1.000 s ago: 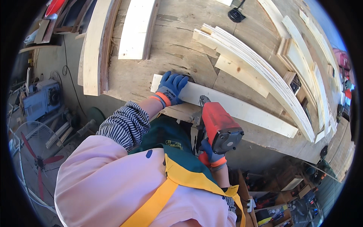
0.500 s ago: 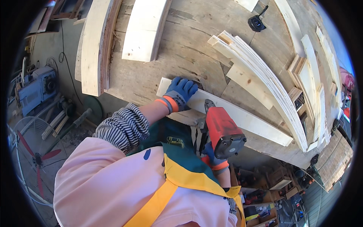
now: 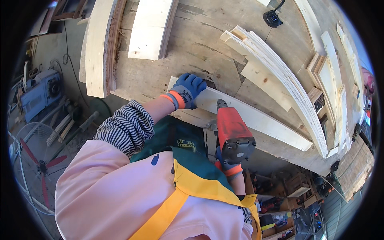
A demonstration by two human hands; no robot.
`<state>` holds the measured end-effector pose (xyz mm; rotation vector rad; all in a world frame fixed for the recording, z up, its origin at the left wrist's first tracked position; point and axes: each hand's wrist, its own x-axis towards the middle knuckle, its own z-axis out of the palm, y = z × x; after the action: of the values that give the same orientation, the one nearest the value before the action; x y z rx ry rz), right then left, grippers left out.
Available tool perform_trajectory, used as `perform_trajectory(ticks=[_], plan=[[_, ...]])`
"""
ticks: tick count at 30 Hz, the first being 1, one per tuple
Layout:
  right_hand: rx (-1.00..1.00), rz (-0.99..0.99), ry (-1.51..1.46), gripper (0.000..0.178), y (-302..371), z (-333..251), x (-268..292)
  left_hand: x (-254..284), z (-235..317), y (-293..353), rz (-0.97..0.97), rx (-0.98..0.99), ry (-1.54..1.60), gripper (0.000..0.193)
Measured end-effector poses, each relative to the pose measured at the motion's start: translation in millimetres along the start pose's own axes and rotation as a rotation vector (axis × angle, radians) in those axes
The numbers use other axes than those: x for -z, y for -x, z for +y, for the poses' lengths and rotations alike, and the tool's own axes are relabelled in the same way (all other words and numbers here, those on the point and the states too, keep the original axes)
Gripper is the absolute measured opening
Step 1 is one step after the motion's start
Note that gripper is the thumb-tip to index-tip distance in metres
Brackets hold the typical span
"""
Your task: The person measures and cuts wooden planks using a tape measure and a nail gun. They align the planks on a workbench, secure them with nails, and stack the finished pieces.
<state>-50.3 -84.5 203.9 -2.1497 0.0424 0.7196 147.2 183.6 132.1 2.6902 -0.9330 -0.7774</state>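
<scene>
My left hand [image 3: 190, 89], in a blue and grey glove with an orange cuff, is closed over the left part of a long pale wooden board [image 3: 256, 118]. The board lies along the near edge of the wooden worktop. To the right of that hand, a red nail gun [image 3: 231, 126] with a black end cap has its nose over the board; whether the nose touches the wood I cannot tell. My right hand [image 3: 231, 168], gloved alike, holds the nail gun from below. The tool's body hides most of its fingers and the handle.
A curved stack of plywood strips [image 3: 280, 82] and a flat offcut [image 3: 266, 80] lie beyond the board. Thick boards [image 3: 150, 30] rest at the far left, a black tape measure [image 3: 273, 18] at the back. A caged fan [image 3: 43, 166] stands left; cluttered shelves [image 3: 280, 220] sit lower right.
The nail gun has swung slightly, its rear end shifting a little left and its nose further up the picture. My left hand keeps its hold on the board. The whole view has shifted slightly.
</scene>
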Motion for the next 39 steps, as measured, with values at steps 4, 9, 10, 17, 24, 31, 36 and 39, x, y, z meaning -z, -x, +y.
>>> perform_trajectory(ticks=[4, 9, 10, 17, 24, 31, 36, 39], plan=[[-0.053, 0.009, -0.079, 0.034, -4.5, -14.3, 2.5, -0.5, 2.2, -1.1, -0.039, 0.011, -0.034, 0.078], [-0.073, 0.024, -0.096, 0.034, 6.5, -20.9, -7.3, 0.6, 1.5, -2.4, -0.032, 0.009, -0.074, 0.08], [-0.067, 0.027, -0.095, 0.034, 4.9, -20.9, -10.6, 0.5, 0.9, -2.1, -0.021, 0.012, -0.085, 0.081], [-0.113, 0.069, -0.123, 0.034, 18.1, -20.7, -14.2, -3.1, 2.7, -1.8, 0.069, 0.027, -0.069, 0.081], [-0.498, 0.377, -0.481, 0.017, 48.2, 5.4, 45.6, -5.3, 4.3, -1.8, 0.056, 0.044, -0.093, 0.078], [-0.456, 0.518, -0.691, 0.02, 56.3, 44.6, 85.9, -6.6, 5.5, -1.9, 0.055, 0.05, -0.09, 0.078], [-0.413, 0.537, -0.611, 0.015, 59.4, 60.4, 78.3, 0.0, 5.2, -0.7, 0.037, 0.05, -0.101, 0.075], [-0.399, 0.505, -0.432, 0.004, 67.7, 44.4, 83.5, -2.1, 10.4, -2.2, 0.01, 0.085, -0.133, 0.08]])
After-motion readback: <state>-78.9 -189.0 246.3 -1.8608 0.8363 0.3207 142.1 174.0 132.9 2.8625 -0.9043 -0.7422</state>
